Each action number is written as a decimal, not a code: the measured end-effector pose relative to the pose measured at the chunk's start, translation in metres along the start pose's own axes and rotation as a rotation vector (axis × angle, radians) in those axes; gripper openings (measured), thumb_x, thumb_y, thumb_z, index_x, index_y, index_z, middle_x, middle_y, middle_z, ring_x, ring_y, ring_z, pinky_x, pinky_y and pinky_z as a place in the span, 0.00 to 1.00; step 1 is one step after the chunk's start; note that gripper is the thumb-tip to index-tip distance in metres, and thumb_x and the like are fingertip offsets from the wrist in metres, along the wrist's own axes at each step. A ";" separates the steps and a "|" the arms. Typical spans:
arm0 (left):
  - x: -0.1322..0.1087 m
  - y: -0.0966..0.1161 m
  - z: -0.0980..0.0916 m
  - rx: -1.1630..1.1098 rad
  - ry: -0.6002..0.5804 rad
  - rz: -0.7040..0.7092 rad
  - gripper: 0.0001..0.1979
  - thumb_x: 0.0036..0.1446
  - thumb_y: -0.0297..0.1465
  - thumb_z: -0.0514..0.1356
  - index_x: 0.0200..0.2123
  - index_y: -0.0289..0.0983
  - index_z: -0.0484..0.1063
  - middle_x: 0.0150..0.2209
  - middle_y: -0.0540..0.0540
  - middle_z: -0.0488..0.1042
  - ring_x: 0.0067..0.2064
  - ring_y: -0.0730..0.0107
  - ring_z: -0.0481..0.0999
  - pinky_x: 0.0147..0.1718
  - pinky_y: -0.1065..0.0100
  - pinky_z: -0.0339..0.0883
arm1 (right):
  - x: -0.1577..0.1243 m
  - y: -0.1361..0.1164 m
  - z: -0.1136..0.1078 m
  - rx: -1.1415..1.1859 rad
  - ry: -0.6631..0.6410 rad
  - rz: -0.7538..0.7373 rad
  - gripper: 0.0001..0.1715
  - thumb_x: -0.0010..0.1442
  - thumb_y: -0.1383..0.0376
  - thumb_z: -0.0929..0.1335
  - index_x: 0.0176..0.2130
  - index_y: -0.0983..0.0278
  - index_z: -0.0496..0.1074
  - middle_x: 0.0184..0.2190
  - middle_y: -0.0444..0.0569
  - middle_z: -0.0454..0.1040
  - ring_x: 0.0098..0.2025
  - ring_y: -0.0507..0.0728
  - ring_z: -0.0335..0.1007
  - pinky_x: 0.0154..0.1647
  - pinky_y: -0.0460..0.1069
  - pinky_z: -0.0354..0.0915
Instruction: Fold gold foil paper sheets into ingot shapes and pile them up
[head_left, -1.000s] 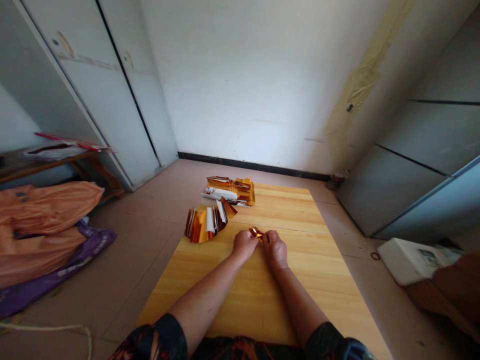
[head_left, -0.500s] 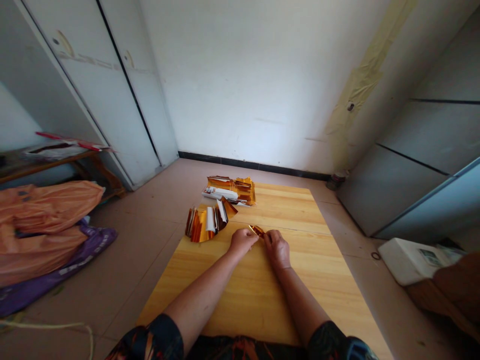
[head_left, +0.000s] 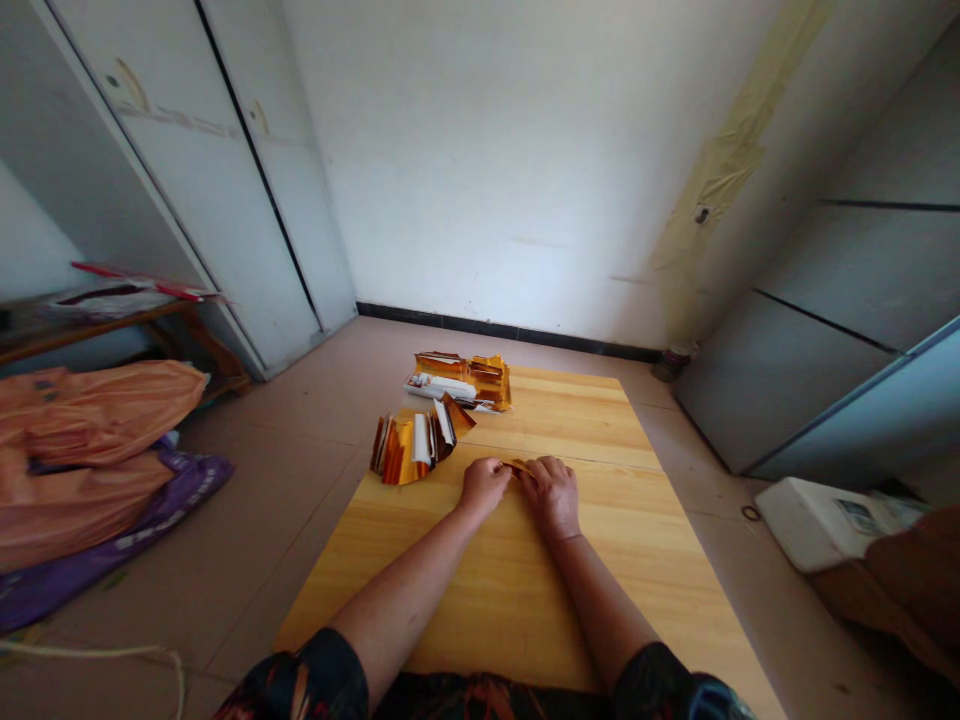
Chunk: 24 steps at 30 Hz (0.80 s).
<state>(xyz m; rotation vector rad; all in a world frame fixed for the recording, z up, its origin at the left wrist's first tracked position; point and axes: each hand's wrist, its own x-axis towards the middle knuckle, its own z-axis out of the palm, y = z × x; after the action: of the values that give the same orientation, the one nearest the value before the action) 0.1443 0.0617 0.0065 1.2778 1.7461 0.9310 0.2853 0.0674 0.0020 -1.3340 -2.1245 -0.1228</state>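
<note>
A small folded piece of shiny gold paper [head_left: 518, 466] lies between my two hands, low over the table. My left hand [head_left: 484, 487] is closed, thumb and fingers pinching its left end. From the right, my right hand [head_left: 551, 494] has its fingers bent over the other end and presses it close to the tabletop; part of the paper is hidden under them. Left of my left hand stands a fanned row of gold and white folded paper [head_left: 405, 450]. Behind that sits a pile of similar gold paper [head_left: 491, 375] with white pieces.
The wooden table [head_left: 480, 610] reaches from my body toward the white wall [head_left: 487, 180]. Orange and purple bags [head_left: 97, 430] lie on the floor at left, near a grey cabinet [head_left: 262, 250]. At right stand a white foam box [head_left: 814, 520] and a grey cabinet [head_left: 795, 340].
The gold paper has turned flatter and shows less shine. My right hand's fingers have spread further over it, while my left hand stays almost in place.
</note>
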 end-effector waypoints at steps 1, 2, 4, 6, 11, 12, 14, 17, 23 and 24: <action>0.000 -0.001 0.001 0.014 -0.002 0.008 0.12 0.54 0.31 0.54 0.19 0.35 0.66 0.16 0.53 0.66 0.19 0.77 0.66 0.20 0.76 0.54 | 0.001 0.000 0.001 0.004 0.014 -0.007 0.09 0.62 0.65 0.64 0.33 0.60 0.73 0.31 0.46 0.72 0.36 0.53 0.63 0.38 0.47 0.49; 0.000 -0.001 0.001 0.028 -0.003 0.013 0.12 0.54 0.31 0.54 0.19 0.35 0.66 0.16 0.53 0.65 0.19 0.77 0.66 0.20 0.75 0.54 | 0.001 0.000 0.001 0.008 0.023 -0.009 0.09 0.62 0.65 0.64 0.32 0.60 0.73 0.31 0.46 0.72 0.35 0.53 0.63 0.38 0.47 0.49; 0.000 -0.002 0.002 0.054 -0.003 0.018 0.12 0.53 0.30 0.55 0.19 0.35 0.66 0.15 0.53 0.65 0.20 0.76 0.66 0.21 0.75 0.53 | 0.002 0.000 0.003 0.011 0.033 -0.004 0.10 0.62 0.64 0.65 0.30 0.60 0.73 0.30 0.45 0.72 0.35 0.52 0.62 0.39 0.48 0.48; 0.000 -0.002 0.002 0.072 -0.003 0.017 0.11 0.52 0.28 0.55 0.19 0.35 0.67 0.15 0.53 0.64 0.21 0.75 0.67 0.22 0.75 0.52 | 0.002 0.001 0.004 0.004 0.040 0.005 0.11 0.62 0.64 0.65 0.28 0.61 0.72 0.30 0.45 0.71 0.34 0.52 0.61 0.39 0.48 0.47; 0.001 0.000 0.001 0.067 -0.008 0.007 0.12 0.52 0.27 0.56 0.17 0.35 0.66 0.14 0.53 0.64 0.20 0.75 0.66 0.22 0.74 0.52 | 0.002 0.002 0.003 -0.023 0.046 0.004 0.11 0.61 0.65 0.65 0.27 0.61 0.72 0.29 0.44 0.71 0.34 0.52 0.62 0.39 0.49 0.46; 0.001 0.001 0.001 0.056 -0.011 0.001 0.12 0.52 0.28 0.56 0.17 0.35 0.66 0.14 0.53 0.64 0.20 0.75 0.66 0.22 0.74 0.52 | 0.002 0.003 0.003 -0.022 0.045 -0.001 0.11 0.62 0.65 0.65 0.28 0.61 0.73 0.29 0.45 0.71 0.35 0.52 0.62 0.39 0.49 0.47; 0.001 0.003 0.001 0.021 -0.019 -0.019 0.13 0.52 0.28 0.56 0.17 0.35 0.66 0.14 0.53 0.64 0.19 0.75 0.66 0.21 0.74 0.53 | 0.001 0.003 0.002 -0.011 0.052 -0.010 0.08 0.62 0.63 0.65 0.32 0.61 0.73 0.30 0.45 0.72 0.36 0.52 0.63 0.40 0.49 0.48; 0.001 0.005 0.001 -0.051 -0.033 -0.069 0.13 0.54 0.29 0.55 0.18 0.35 0.66 0.15 0.53 0.64 0.16 0.77 0.64 0.18 0.74 0.54 | -0.001 0.005 0.000 0.022 0.064 -0.011 0.10 0.61 0.61 0.65 0.41 0.62 0.72 0.34 0.48 0.73 0.38 0.54 0.65 0.42 0.49 0.50; -0.001 0.010 -0.001 -0.190 -0.057 -0.143 0.11 0.54 0.29 0.54 0.20 0.34 0.65 0.16 0.54 0.66 0.14 0.82 0.61 0.14 0.77 0.51 | -0.009 0.015 -0.005 0.054 0.039 -0.027 0.08 0.61 0.63 0.64 0.38 0.62 0.71 0.35 0.49 0.74 0.39 0.55 0.66 0.44 0.50 0.51; -0.001 0.011 -0.002 -0.208 -0.061 -0.153 0.11 0.54 0.29 0.54 0.20 0.34 0.65 0.16 0.54 0.66 0.14 0.82 0.61 0.14 0.77 0.50 | -0.010 0.017 -0.006 0.056 0.038 -0.032 0.07 0.61 0.63 0.64 0.38 0.62 0.71 0.35 0.49 0.74 0.39 0.55 0.66 0.44 0.50 0.51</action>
<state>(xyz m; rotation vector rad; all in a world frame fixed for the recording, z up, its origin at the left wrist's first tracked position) 0.1473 0.0628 0.0171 1.0149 1.6283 0.9475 0.3049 0.0657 -0.0023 -1.2566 -2.1029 -0.0996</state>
